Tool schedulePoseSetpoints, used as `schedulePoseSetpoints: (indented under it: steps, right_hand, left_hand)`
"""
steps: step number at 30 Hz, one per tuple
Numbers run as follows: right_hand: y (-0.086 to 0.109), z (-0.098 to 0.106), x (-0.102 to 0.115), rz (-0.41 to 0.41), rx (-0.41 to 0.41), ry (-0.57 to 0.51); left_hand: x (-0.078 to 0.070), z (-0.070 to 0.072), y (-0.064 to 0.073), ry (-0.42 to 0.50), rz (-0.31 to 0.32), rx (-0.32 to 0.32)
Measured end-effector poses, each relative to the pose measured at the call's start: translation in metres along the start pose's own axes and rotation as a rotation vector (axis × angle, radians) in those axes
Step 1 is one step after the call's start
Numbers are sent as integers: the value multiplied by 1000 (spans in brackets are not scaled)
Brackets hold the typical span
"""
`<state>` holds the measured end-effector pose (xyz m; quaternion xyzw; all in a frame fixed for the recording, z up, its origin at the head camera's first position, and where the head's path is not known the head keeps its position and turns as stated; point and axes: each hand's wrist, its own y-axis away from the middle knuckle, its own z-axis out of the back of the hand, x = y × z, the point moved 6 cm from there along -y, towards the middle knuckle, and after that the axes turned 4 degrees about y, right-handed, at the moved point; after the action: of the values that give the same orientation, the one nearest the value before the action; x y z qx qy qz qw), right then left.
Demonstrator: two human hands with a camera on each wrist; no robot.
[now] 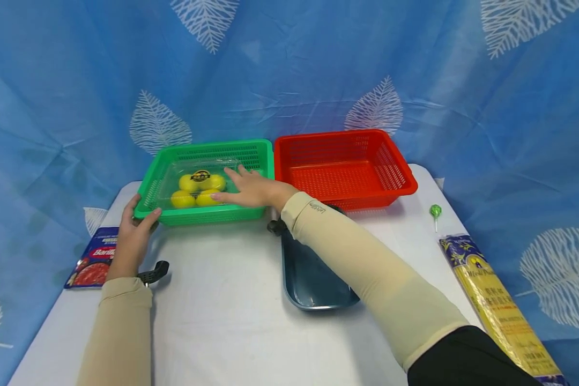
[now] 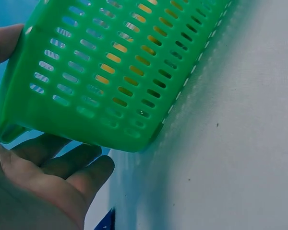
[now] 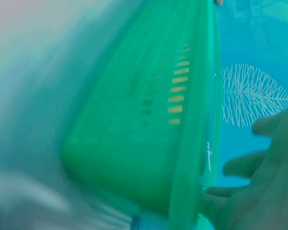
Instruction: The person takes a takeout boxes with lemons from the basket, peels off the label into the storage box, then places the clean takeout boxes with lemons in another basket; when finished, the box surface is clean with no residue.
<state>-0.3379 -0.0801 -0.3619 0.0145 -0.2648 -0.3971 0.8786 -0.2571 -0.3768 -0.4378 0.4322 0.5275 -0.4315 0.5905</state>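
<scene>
A green basket (image 1: 212,215) stands at the back left of the table. It contains a clear plastic package (image 1: 173,172) of several yellow round items (image 1: 189,183), perhaps lemons. At the basket's front left corner my left hand (image 1: 134,236) grips the rim, thumb and fingers on either side; the left wrist view shows its fingers (image 2: 79,165) below the corner. Over the right part of the green basket reaches my right hand (image 1: 255,190), fingers spread and thumb pointing to the package. Whether it touches the package is hard to tell. The right wrist view is blurred.
To the right stands a red basket (image 1: 352,203). A dark blue tray (image 1: 313,276) lies partly under my right forearm. A green lollipop (image 1: 435,210) and a yellow pasta packet (image 1: 502,311) lie at the right edge, a blue Barilla box (image 1: 93,265) at the left.
</scene>
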Motion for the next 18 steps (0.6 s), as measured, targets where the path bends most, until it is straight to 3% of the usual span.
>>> schedulePoseSetpoints:
  steps: [7,18]
  right_hand:
    - [-13,-9,1,-83,23,-125]
    - [-32,-15,0,-83,11,-184]
  left_hand:
    - [2,-4,-1,108,-20,4]
    - [2,-2,-4,167,3,-16]
